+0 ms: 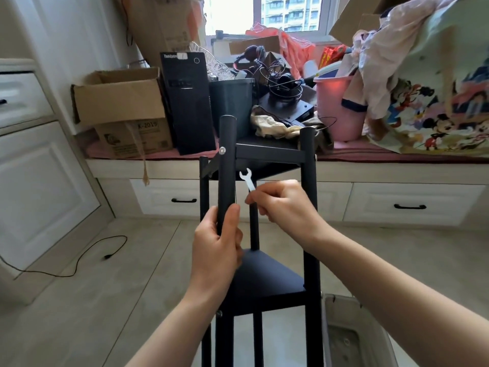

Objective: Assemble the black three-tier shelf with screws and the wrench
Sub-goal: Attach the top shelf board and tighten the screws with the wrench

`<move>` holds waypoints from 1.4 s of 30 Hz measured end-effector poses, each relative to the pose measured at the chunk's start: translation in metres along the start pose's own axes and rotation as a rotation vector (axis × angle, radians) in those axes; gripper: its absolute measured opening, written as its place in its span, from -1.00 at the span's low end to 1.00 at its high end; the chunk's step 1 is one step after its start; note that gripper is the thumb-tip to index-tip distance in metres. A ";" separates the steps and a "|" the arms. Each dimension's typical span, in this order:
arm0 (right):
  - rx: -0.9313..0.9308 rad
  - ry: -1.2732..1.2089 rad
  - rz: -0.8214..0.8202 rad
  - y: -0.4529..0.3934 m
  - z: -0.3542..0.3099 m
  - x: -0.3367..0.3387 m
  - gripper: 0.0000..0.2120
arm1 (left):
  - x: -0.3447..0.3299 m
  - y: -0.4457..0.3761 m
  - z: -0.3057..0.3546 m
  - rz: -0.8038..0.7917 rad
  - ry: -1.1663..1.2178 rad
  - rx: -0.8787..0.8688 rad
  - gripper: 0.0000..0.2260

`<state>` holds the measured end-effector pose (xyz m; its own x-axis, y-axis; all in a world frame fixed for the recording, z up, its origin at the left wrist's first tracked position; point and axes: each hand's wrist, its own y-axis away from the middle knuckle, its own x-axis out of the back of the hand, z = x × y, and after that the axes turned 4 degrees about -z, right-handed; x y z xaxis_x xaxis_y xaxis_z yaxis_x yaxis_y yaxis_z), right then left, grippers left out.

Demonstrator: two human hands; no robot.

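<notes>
Shelf (267, 152) upright on floor, left hand (215, 250) wrapped round front post (227, 165). Right hand (280, 202) pinches wrench (248, 179) by its tail, below top-tier screw (222, 149). Risk: thin grip slips, wrench drops, screw stays loose.

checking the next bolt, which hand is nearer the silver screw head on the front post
Left. The left hand grips the same post straight below the screw head. The right hand, pinching the wrench, sits lower right, off the post.
</notes>
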<state>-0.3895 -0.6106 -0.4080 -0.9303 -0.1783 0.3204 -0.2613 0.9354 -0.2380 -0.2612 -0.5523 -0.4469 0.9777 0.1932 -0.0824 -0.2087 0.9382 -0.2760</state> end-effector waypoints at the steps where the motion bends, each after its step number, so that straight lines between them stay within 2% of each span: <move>1: 0.004 0.011 0.008 -0.004 -0.002 -0.002 -0.78 | 0.001 -0.001 -0.001 0.005 -0.001 0.001 -0.64; 6: 0.041 0.095 0.068 -0.017 -0.010 -0.007 -0.80 | 0.005 -0.002 -0.004 -0.002 -0.051 0.000 -0.71; 13: 0.106 0.102 0.096 -0.018 -0.010 -0.008 -0.83 | 0.005 -0.001 -0.004 0.009 -0.060 -0.005 -0.48; 23: 0.183 0.112 0.147 -0.019 -0.008 -0.011 -0.74 | 0.004 0.001 -0.001 -0.021 0.017 0.028 -0.42; 26: 0.178 0.038 0.174 -0.020 -0.003 -0.021 -0.80 | 0.005 0.000 -0.001 -0.040 0.033 0.043 -0.50; 30: 0.213 -0.089 0.213 -0.025 0.004 -0.038 -0.83 | 0.004 0.000 0.000 -0.056 0.037 0.051 -0.69; 35: 0.206 -0.184 0.293 -0.032 0.014 -0.057 -0.84 | 0.005 0.000 -0.001 -0.068 0.053 0.052 -0.57; 42: 0.221 -0.210 0.446 -0.042 0.022 -0.070 -0.80 | 0.004 0.000 -0.004 -0.100 0.035 0.052 -0.61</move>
<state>-0.3191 -0.6440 -0.4405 -0.9889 0.1431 -0.0410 0.1442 0.8520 -0.5033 -0.2575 -0.5526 -0.4513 0.9920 0.0887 -0.0903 -0.1077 0.9661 -0.2347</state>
